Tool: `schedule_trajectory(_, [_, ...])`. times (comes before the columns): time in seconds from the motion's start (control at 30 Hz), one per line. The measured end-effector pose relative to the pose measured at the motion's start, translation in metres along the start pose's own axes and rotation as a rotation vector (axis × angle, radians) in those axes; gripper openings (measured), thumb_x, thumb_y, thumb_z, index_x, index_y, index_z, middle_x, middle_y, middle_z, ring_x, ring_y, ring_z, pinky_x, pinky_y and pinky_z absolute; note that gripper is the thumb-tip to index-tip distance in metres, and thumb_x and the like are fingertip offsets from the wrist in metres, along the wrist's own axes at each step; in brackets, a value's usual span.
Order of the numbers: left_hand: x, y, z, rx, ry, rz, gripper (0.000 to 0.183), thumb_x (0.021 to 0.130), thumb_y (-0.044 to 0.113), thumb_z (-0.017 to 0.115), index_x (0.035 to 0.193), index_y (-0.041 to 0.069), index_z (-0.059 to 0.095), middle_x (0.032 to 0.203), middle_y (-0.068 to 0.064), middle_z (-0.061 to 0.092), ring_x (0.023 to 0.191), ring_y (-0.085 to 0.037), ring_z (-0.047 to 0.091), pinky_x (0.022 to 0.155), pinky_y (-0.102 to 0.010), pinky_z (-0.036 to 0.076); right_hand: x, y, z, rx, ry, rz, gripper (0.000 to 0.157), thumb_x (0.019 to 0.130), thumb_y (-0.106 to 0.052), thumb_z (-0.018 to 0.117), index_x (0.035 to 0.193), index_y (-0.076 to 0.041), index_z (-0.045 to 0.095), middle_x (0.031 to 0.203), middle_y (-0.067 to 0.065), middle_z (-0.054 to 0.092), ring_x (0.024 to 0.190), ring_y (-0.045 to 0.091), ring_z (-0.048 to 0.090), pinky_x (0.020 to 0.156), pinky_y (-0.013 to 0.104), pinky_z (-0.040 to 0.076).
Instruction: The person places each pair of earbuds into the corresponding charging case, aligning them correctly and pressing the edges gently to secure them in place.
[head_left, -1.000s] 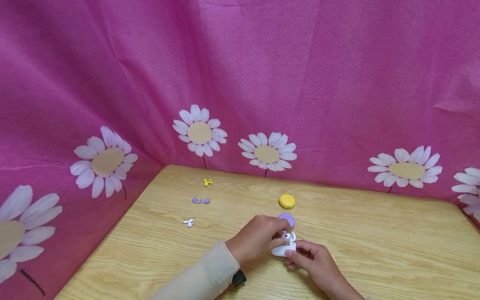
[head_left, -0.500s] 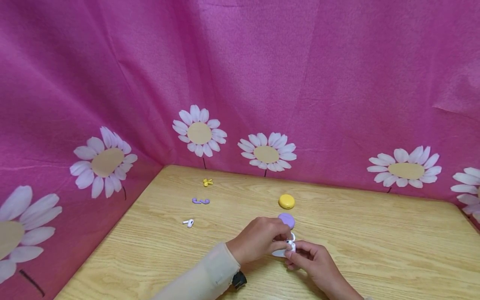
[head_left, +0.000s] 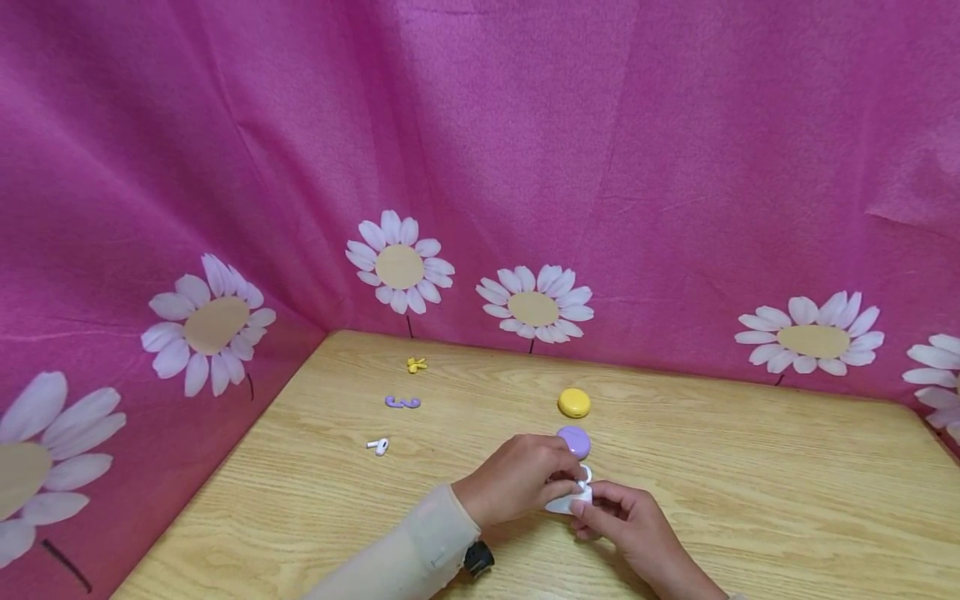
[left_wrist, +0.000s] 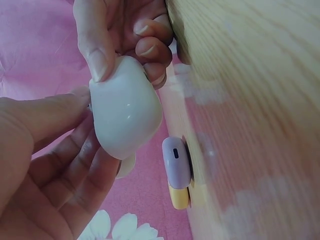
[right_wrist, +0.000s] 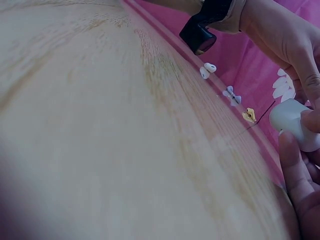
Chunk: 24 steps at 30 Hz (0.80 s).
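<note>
A white earbud case [head_left: 572, 504], its lid raised, is held off the table between the two hands. My right hand [head_left: 633, 521] grips the case's side between thumb and fingers. My left hand [head_left: 521, 472] reaches over from the left, with thumb and fingertips pinched at the opening. The white earbud [head_left: 582, 483] there is almost wholly hidden by these fingers. From the left wrist view, the rounded case [left_wrist: 127, 107] hides what the left fingertips hold. A second white earbud [head_left: 379, 447] lies on the table to the left.
Beyond the hands, a purple round case [head_left: 575, 442] and a yellow round case [head_left: 574, 403] stand on the wooden table [head_left: 750, 492]. Purple earbuds [head_left: 402, 402] and yellow earbuds [head_left: 416, 365] lie at the left. A pink flowered cloth [head_left: 660, 167] rises behind.
The white earbud in my left fingers has gone down into the case's opening and is now mostly covered. My right hand keeps its grip on the case in the same place.
</note>
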<state>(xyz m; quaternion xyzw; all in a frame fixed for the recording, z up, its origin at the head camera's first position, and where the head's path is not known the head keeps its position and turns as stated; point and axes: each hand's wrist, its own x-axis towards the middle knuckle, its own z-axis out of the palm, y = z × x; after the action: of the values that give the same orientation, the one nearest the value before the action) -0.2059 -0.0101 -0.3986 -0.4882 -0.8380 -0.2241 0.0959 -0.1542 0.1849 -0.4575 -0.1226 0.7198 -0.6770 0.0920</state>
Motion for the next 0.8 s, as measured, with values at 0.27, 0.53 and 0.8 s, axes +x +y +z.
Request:
schedule_trajectory(0.27, [0.0000, -0.0007, 0.0003, 0.017, -0.002, 0.003, 0.012, 0.090, 0.022, 0.070, 0.097, 0.015, 0.076, 0.089, 0.010, 0.066, 0.078, 0.007, 0.052, 0.071, -0.006, 0.041, -0.0002, 0.0002, 0.0003, 0.001, 0.004, -0.007, 0.032, 0.093, -0.012, 0.064, 0.111, 0.014, 0.060, 0.090, 0.011, 0.068, 0.080, 0.014, 0.066, 0.074, 0.036, 0.057])
schedule_trajectory(0.53, [-0.0003, -0.0002, -0.0002, 0.061, 0.006, 0.029, 0.011, 0.091, 0.021, 0.068, 0.097, 0.016, 0.077, 0.087, 0.010, 0.065, 0.077, 0.008, 0.051, 0.070, -0.005, 0.041, 0.0001, 0.0014, 0.0000, 0.001, -0.003, -0.018, 0.031, 0.092, -0.011, 0.065, 0.109, 0.015, 0.060, 0.089, 0.010, 0.068, 0.079, 0.014, 0.066, 0.073, 0.036, 0.057])
schedule_trajectory(0.8, [-0.0005, -0.0002, 0.0000, 0.065, -0.007, 0.035, 0.012, 0.091, 0.020, 0.068, 0.099, 0.016, 0.076, 0.089, 0.010, 0.064, 0.077, 0.007, 0.051, 0.070, -0.005, 0.040, 0.0003, -0.0010, 0.0008, 0.007, 0.004, -0.007, 0.030, 0.092, -0.011, 0.065, 0.106, 0.014, 0.060, 0.088, 0.011, 0.068, 0.079, 0.013, 0.067, 0.073, 0.035, 0.057])
